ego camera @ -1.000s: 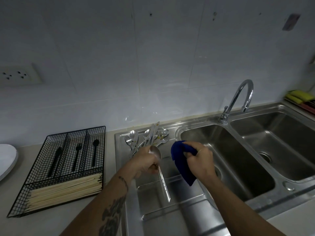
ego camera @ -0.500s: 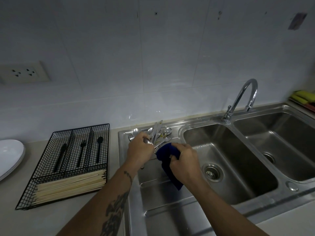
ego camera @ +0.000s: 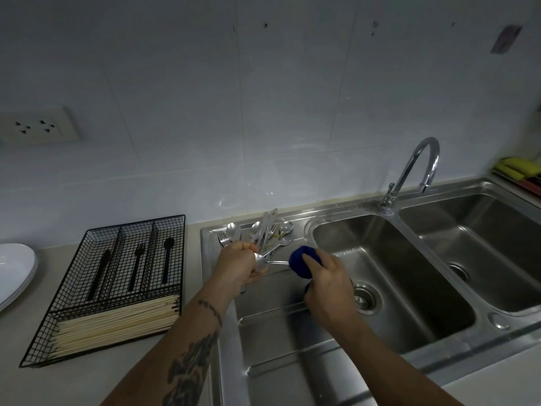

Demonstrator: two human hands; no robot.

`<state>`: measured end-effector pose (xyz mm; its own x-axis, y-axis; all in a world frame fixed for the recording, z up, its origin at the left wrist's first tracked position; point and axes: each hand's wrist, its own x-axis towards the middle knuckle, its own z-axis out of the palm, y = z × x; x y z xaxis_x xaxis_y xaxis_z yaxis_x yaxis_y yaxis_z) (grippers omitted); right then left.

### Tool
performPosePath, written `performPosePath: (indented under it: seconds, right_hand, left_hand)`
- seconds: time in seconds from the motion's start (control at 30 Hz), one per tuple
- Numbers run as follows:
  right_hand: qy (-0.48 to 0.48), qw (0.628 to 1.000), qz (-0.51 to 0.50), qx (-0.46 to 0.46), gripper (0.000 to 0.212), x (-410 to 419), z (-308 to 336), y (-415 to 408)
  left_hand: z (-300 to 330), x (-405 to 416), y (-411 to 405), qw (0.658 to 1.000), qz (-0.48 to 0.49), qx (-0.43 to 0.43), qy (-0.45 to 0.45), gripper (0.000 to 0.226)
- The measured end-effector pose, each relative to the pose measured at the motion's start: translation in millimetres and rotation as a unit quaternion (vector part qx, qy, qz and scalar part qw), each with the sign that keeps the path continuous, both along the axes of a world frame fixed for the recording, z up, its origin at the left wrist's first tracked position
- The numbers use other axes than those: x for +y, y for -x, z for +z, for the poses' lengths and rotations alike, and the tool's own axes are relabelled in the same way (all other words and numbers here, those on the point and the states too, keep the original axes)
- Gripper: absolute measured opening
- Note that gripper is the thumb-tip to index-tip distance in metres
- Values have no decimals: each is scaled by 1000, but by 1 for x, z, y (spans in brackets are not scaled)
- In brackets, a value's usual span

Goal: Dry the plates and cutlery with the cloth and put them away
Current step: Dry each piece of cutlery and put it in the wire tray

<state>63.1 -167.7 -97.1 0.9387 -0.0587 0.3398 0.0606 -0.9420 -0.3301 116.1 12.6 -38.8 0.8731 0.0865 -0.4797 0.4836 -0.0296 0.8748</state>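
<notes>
My left hand (ego camera: 238,263) grips a steel spoon (ego camera: 261,263) by its bowl over the draining board (ego camera: 272,332). The spoon's handle runs right into the blue cloth (ego camera: 300,263), which my right hand (ego camera: 328,281) holds wrapped around it. Behind my hands a pile of wet steel cutlery (ego camera: 260,231) lies at the back of the board. A black wire cutlery tray (ego camera: 117,276) stands on the counter to the left, holding black utensils and pale chopsticks (ego camera: 117,322). White plates (ego camera: 14,271) are stacked at the far left edge.
A double steel sink (ego camera: 389,276) with a curved tap (ego camera: 415,171) lies to the right of my hands. Yellow sponges (ego camera: 518,168) sit at the far right. A wall socket (ego camera: 38,126) is on the tiled wall at left.
My left hand has turned the spoon so its handle points right, and my right hand has closed the blue cloth around the handle. The view has shifted slightly.
</notes>
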Motion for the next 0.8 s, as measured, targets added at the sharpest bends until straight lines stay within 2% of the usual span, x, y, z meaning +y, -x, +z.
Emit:
performPosePath:
  seconds: [0.27,0.4,0.53,0.57,0.63,0.7,0.8]
  right_hand:
    - [61,996,47,-54,66,2,9,-5]
    - [75,994,10,-79,50,-17,14,-22]
    - [85,993,8,-76,39,-38,17,-33]
    - [90,992,9,-85,35,-40,19,-35]
    - [92,990,6,-103,30,-43,24,-40]
    - [97,990,-4,-103,29,-45,27,-44]
    - [103,990,-6,-92,28,-47,27,-47]
  left_hand:
    - [4,-7,3,995,-5,40,89,33]
    - [6,-8,8,990,-47,69,110,32]
    - [6,-10,8,989,-84,57,110,24]
    - [6,-11,8,990,-99,42,91,22]
    - [5,-13,7,987,-156,-26,-22,19]
    - [8,-14,9,957,-221,-102,-156,16]
    - [11,-16,13,917,-249,-185,-252,15]
